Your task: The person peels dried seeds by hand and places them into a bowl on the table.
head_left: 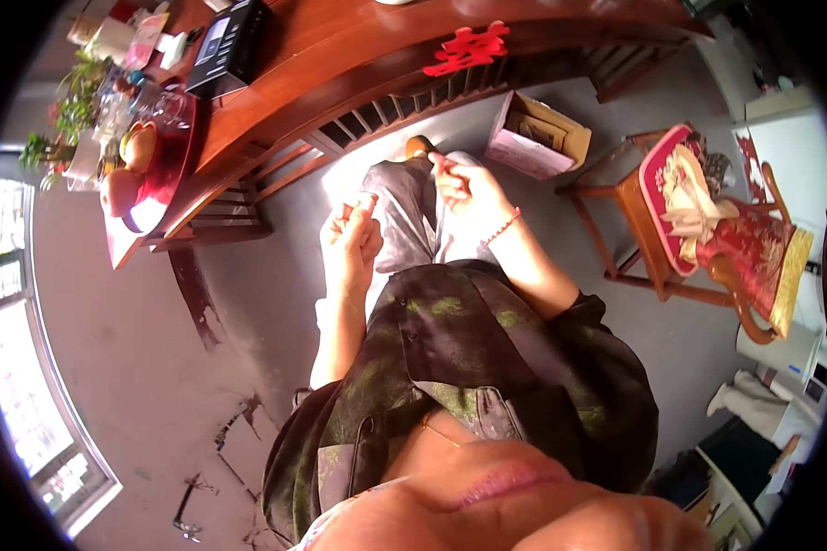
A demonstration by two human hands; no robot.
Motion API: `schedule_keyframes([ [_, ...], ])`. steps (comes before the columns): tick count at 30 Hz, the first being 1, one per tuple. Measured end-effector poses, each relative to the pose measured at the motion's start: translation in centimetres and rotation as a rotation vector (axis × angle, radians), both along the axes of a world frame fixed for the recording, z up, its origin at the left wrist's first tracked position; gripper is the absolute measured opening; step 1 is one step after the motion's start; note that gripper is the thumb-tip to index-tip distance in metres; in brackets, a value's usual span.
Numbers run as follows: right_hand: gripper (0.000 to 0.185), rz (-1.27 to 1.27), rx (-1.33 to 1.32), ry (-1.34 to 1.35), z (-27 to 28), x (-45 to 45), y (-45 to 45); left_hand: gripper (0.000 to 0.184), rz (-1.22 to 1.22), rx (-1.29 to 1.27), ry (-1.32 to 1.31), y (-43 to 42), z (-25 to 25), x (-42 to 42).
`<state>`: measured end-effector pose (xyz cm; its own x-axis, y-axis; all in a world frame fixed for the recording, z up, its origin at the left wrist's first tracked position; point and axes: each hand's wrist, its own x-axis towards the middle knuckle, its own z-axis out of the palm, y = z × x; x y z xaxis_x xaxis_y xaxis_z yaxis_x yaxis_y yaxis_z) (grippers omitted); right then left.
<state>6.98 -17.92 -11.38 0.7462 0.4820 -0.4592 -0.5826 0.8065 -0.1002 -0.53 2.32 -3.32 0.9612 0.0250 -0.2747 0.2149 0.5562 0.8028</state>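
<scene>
My left hand [351,237] is raised in front of my lap with its fingers curled and the thumb pressed to the index finger. A short distance to its right, my right hand [470,191] is also closed, thumb and index finger together, with a red bead bracelet [503,226] on the wrist. Whatever either pinch holds, if anything, is too small or thin to make out. The hands are apart, above grey trousers [402,220].
Ahead stands a long reddish-brown wooden table [340,57] with a red paper cut-out [469,50], a black device [227,48] and a fruit tray [170,184]. An open cardboard box [535,138] sits on the floor, near a wooden chair [648,234] with red cushions.
</scene>
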Motion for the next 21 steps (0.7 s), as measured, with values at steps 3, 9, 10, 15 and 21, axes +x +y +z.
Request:
schedule_keyframes([
  [3,0.018,-0.089,-0.043,0.137,-2.2,-2.1,-1.4,0.012,-0.033,0.000,0.026,-0.2,-0.5,-0.5],
  [9,0.023,-0.109,-0.151,0.090,-1.7,-2.7,-3.0,0.015,-0.054,0.018,0.037,-1.0,-0.7,0.0],
  [10,0.022,-0.080,-0.177,0.028,-1.2,-2.9,-2.7,0.014,-0.060,0.012,0.038,-1.2,-0.5,0.0],
  [15,0.016,0.088,-0.373,-0.289,4.5,-5.5,0.2,0.011,-0.065,-0.003,0.061,-1.9,0.3,0.1],
  [21,0.013,0.143,-0.593,-0.430,7.1,-7.5,2.4,0.012,-0.061,0.016,0.023,-2.1,0.0,-0.5],
])
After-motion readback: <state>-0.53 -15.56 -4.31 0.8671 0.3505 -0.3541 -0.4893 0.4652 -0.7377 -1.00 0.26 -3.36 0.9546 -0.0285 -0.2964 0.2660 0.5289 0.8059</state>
